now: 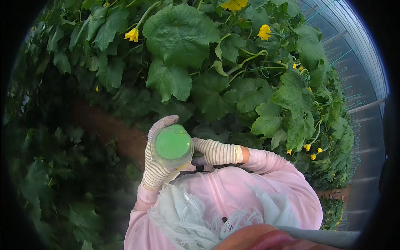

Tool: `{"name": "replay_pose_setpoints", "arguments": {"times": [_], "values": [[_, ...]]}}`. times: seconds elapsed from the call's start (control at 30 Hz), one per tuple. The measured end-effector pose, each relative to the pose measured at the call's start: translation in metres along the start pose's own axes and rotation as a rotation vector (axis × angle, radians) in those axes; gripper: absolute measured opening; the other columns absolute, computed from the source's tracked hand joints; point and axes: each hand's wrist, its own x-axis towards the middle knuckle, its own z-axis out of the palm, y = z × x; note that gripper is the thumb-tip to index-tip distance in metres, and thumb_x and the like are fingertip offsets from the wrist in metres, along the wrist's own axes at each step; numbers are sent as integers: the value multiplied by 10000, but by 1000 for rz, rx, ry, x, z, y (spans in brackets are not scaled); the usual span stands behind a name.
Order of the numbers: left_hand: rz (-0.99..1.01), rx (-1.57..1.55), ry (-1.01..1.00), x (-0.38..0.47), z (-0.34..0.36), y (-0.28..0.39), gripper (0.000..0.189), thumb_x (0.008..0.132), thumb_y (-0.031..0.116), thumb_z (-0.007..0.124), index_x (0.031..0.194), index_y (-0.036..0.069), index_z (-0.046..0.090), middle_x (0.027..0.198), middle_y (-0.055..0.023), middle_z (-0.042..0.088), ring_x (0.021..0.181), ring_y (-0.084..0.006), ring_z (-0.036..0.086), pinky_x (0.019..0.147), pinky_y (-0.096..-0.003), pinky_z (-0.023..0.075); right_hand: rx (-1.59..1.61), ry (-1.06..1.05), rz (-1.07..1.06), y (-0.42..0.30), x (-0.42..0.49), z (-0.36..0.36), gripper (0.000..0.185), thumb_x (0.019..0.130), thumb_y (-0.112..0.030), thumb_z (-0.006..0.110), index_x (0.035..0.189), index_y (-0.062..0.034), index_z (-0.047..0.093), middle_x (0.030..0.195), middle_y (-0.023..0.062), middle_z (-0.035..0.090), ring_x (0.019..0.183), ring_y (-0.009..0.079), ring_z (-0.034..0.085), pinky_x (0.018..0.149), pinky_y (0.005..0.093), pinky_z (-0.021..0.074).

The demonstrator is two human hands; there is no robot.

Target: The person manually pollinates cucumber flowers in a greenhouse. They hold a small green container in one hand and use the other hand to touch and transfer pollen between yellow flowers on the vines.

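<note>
A round clear container with a green top or green contents (173, 142) is held in front of my chest; which of the two the green is, I cannot tell. My left hand (156, 156), in a striped knit glove with greyish fingertips, wraps around its left side. On the container's right, my right hand (215, 152) wears a matching glove, its thumb and fingers bent close against the edge; whether they grip it is unclear. Something pale yellow (179, 168) shows below the container, near the left palm. Black straps or parts (200, 168) are partly visible behind the hands.
Dense leafy vines (181, 34) with yellow flowers (132, 35) rise ahead and to the right. Darker foliage (78, 200) fills the left, beside a strip of brown soil (106, 125). Green strings and curved greenhouse framing (365, 106) stand at the far right. A pale fringed scarf (187, 215) hangs over my pink top.
</note>
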Motion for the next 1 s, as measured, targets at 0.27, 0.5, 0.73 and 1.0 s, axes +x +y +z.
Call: {"name": "replay_pose_setpoints", "arguments": {"times": [0.27,0.5,0.73,1.0], "values": [[75,-2,207,8,-5,5,586,510,14,769,1057,18,559,1143,-116,563,984,-234,576,887,-317,449,249,1251,-370,56,24,-193,530,867,-109,558,1344,9,358,1251,140,483,1061,187,474,891,263,398],[-10,-39,-23,15,17,8,694,588,42,790,1201,28,464,1222,-103,515,1064,-183,537,926,-299,417,351,1636,70,122,73,-373,528,845,-247,595,1279,2,425,1113,118,570,901,210,557,791,315,444],[-52,-72,10,27,24,-3,731,486,67,794,1152,120,499,1235,-149,491,1126,-259,487,941,-370,408,297,1521,-556,114,84,-313,324,899,-144,508,1177,23,524,1063,109,597,921,169,576,811,279,464],[137,-95,-52,51,30,-23,754,513,-9,754,1199,76,452,1232,-132,505,1122,-261,498,966,-383,396,693,1176,-553,66,26,-172,403,880,-282,595,1182,-23,527,1144,101,561,1054,214,548,903,347,451]]}}
